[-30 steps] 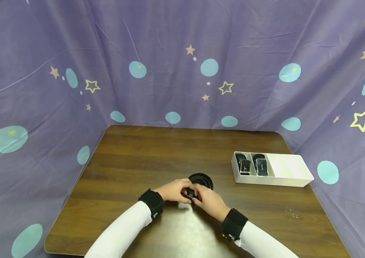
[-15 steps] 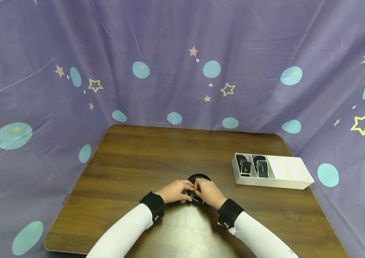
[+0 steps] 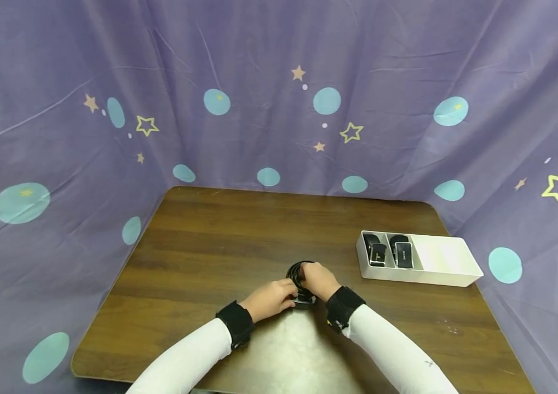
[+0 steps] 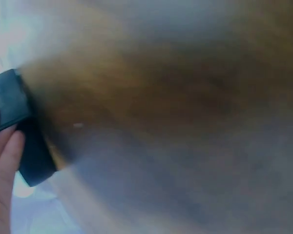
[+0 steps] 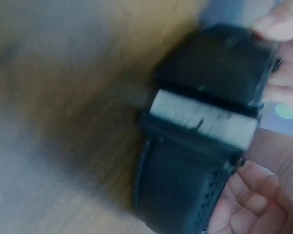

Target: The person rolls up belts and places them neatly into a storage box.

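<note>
A coiled black belt (image 3: 294, 272) with a metal buckle is between the two hands near the middle of the table in the head view. The left hand (image 3: 270, 299) holds its near left side, thumb and fingers at the buckle end. At the far right of the coil, the right hand (image 3: 319, 280) grips the loops, its fingertips partly hidden. Up close in the right wrist view, the belt (image 5: 178, 180) shows its punched holes and a pale metal band, with fingers on its right edge. The left wrist view is blurred; fingers (image 4: 7, 161) touch the belt (image 4: 36, 153) there.
A white divided box (image 3: 414, 278) stands at the right of the wooden table (image 3: 219, 235). One rolled black belt (image 3: 377, 254) lies in its left compartment, another rolled belt (image 3: 403, 254) in the one beside it. A purple patterned curtain (image 3: 259, 137) surrounds the table's back and sides.
The right hand has shifted slightly away from the body and up around the coil. The belt's loops now look tilted and raised, and the left hand has stayed close to the buckle.
</note>
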{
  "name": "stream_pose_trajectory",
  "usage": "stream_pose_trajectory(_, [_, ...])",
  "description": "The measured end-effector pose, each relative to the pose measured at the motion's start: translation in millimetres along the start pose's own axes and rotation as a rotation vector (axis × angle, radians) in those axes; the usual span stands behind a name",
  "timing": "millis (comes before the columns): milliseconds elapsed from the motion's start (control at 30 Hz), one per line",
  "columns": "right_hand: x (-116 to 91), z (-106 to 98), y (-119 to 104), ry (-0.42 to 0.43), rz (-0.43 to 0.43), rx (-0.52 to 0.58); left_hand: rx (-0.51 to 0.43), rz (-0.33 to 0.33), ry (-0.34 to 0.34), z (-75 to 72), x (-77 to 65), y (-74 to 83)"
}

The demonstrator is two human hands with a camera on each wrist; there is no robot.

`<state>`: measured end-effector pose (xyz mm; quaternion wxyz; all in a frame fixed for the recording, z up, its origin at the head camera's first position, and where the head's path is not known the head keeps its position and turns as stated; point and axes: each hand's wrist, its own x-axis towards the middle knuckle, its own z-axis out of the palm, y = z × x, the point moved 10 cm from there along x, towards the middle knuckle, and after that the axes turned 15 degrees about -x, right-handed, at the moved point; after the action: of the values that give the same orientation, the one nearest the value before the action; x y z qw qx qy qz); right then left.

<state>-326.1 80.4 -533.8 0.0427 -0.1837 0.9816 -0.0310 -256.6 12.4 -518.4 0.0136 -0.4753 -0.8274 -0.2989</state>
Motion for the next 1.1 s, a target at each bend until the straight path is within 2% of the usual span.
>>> stream_pose_trajectory(167, [11.9, 3.5, 11.7, -0.007, 0.06, -0.036, -0.042, -0.006, -0.055, 3.5, 1.9, 8.0])
stream_pose_trajectory(300, [19.1, 2.4, 34.7, 0.003, 0.154, -0.053, -0.061, -0.024, -0.088, 6.8, 1.1, 9.5])
stream_pose_trajectory(433, [24.4, -1.0, 61.6, 0.001, 0.222, -0.051, -0.065, -0.103, -0.129, 4.5, -1.7, -1.9])
stream_pose_trajectory(533, [23.9, -2.4, 78.4, 0.006, 0.244, -0.052, -0.068, -0.187, -0.16, -0.7, -10.2, -15.6])
stream_pose_trajectory(700, [11.7, -4.1, 96.0, 0.028, 0.241, -0.067, -0.018, -0.324, -0.151, -16.8, -26.0, -39.1])
stream_pose_trajectory(833, [-1.5, -4.6, 93.6, 0.039, 0.202, -0.085, -0.003, -0.422, -0.115, -31.3, -34.1, -57.8])
stream_pose_trajectory(933, [-13.5, -5.9, 80.2, 0.06, 0.142, -0.097, 0.027, -0.479, -0.087, -42.6, -36.6, -70.5])
stream_pose_trajectory(1000, [-22.3, -7.2, 67.6, 0.076, 0.099, -0.094, 0.079, -0.495, -0.066, -51.1, -35.8, -78.1])
stream_pose_trajectory(1100, [-35.0, -8.5, 45.1, 0.096, 0.025, -0.079, 0.211, -0.5, -0.018, -65.5, -30.4, -88.7])
